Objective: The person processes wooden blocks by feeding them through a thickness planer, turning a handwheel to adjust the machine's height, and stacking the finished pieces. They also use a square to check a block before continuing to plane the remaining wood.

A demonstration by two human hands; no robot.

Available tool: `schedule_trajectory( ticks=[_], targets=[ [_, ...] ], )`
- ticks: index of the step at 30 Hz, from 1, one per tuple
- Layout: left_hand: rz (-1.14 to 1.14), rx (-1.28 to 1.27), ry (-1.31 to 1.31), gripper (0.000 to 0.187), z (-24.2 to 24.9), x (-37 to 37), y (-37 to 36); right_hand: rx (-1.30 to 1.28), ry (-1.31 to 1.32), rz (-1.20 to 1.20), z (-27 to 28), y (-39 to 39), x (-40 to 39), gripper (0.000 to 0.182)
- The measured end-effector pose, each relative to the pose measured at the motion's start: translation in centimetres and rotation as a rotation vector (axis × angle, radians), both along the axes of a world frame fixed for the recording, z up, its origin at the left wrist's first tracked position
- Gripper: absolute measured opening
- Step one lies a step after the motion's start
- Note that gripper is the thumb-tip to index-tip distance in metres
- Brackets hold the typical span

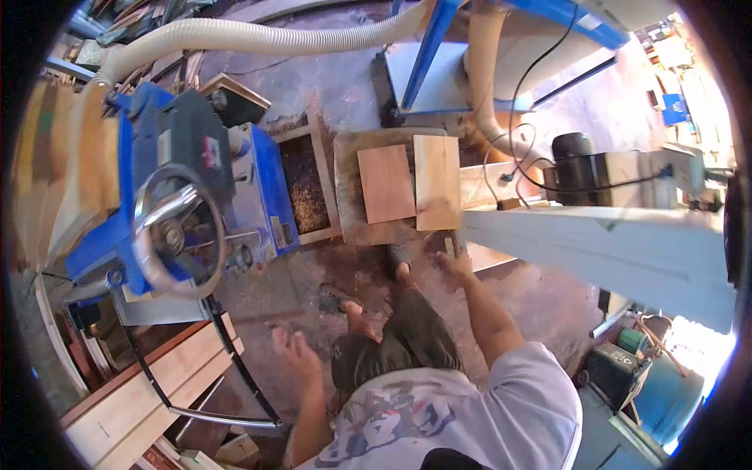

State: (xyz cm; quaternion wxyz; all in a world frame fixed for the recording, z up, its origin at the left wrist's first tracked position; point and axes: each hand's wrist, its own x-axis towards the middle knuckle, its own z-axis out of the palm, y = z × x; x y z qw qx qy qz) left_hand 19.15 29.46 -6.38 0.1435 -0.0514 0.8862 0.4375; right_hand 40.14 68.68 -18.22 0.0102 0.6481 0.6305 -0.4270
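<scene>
My left hand (298, 356) is out over the floor, slightly blurred, its fingers apart and nothing in it. My right hand (455, 266) reaches forward just below the near right corner of a low stand (345, 168), fingers stretched out; no held thing shows in it. On that stand lie two flat boards side by side: a reddish-brown board (386, 184) on the left and a longer pale yellow board (437, 184) on the right. The right hand is nearest to the pale board's near end, apparently apart from it.
A blue machine with a chrome handwheel (178, 231) stands at the left. A ribbed hose (235, 35) crosses the back. Shavings lie in a wooden frame (323, 176). At right is a long grey machine bed (595, 243) with a black cable (580, 190). Stacked planks (157, 395) lie lower left.
</scene>
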Motion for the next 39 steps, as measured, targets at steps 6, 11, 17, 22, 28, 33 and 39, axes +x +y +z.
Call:
schedule_trajectory(
  ticks=[6,11,17,22,28,33,39],
  targets=[
    [-0.385,-0.131,-0.358,0.084,-17.8,-3.6,19.8,-0.009,-0.050,0.131,-21.2,13.4,2.1,0.086],
    [-0.480,-0.219,-0.359,0.102,-33.5,-7.3,32.3,-0.100,0.027,-0.045,-23.2,15.4,-0.8,0.074],
    [-0.387,-0.036,-0.442,0.085,-33.8,-6.1,34.2,-0.037,0.236,0.068,-25.7,14.5,2.7,0.069],
    [-0.283,0.012,-0.345,0.078,-35.9,-6.4,31.2,-0.148,0.253,-0.014,-20.6,12.1,1.9,0.064],
    [-0.624,-0.071,-0.155,0.072,-30.0,-6.7,32.5,-0.312,0.411,-0.121,-16.0,10.0,1.3,0.052],
    [-0.649,-0.213,-0.226,0.055,-21.7,-3.9,32.8,-0.263,0.151,-0.111,-12.8,8.9,-1.2,0.043],
    [-0.860,-0.273,0.470,0.048,1.6,-1.3,16.2,-0.066,-0.082,0.149,-11.6,9.5,2.7,0.047]
  ],
)
